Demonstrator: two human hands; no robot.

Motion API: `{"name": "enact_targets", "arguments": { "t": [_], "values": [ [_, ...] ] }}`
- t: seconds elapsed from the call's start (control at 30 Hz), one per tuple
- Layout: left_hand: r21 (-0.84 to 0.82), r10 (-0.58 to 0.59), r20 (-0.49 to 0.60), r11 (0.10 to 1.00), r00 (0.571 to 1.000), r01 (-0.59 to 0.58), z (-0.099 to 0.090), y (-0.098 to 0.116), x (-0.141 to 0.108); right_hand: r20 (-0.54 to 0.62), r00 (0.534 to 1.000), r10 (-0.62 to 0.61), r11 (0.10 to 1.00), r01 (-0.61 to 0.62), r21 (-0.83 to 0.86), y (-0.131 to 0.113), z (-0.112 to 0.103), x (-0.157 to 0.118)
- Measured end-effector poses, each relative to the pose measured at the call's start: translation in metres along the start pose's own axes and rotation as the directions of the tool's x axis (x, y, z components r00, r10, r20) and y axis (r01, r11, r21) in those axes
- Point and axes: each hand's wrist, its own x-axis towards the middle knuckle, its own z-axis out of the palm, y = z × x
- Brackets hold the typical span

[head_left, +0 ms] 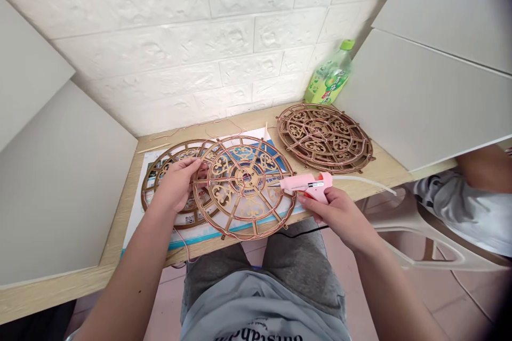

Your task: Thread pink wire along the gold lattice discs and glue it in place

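My left hand [182,184] pinches the left rim of a round brown openwork disc [245,178], which has spokes, scroll cut-outs and reddish wire along its lines. This disc is tilted up over a second similar disc [154,184] lying on a printed white and blue sheet [134,224]. In my right hand [330,210] is a pink glue gun [304,183], its nozzle pointing left at the held disc's right side. A white glue stick [364,178] sticks out of the back of the gun. Whether the nozzle touches the disc I cannot tell.
At the right lies a stack of similar discs [324,138], with a green-capped bottle [330,74] behind it. Grey panels [436,69] flank the wooden table [384,162]. A black cord [304,233] hangs by the front edge. Another person's arm [486,168] shows at the far right, near a plastic stool [416,224].
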Motion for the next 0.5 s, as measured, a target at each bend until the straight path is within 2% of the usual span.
{"name": "enact_targets", "arguments": {
  "t": [0.27,0.5],
  "values": [
    [-0.173,0.001,0.002,0.985,1.000,-0.001,-0.003,-0.001,-0.003,-0.035,0.999,-0.014,0.992,0.018,0.127,0.000,0.001,0.001],
    [-0.270,0.023,-0.165,0.961,0.986,-0.067,-0.031,0.009,-0.004,-0.078,0.997,-0.019,0.992,0.028,0.120,0.004,-0.004,0.008]
  ]
}}
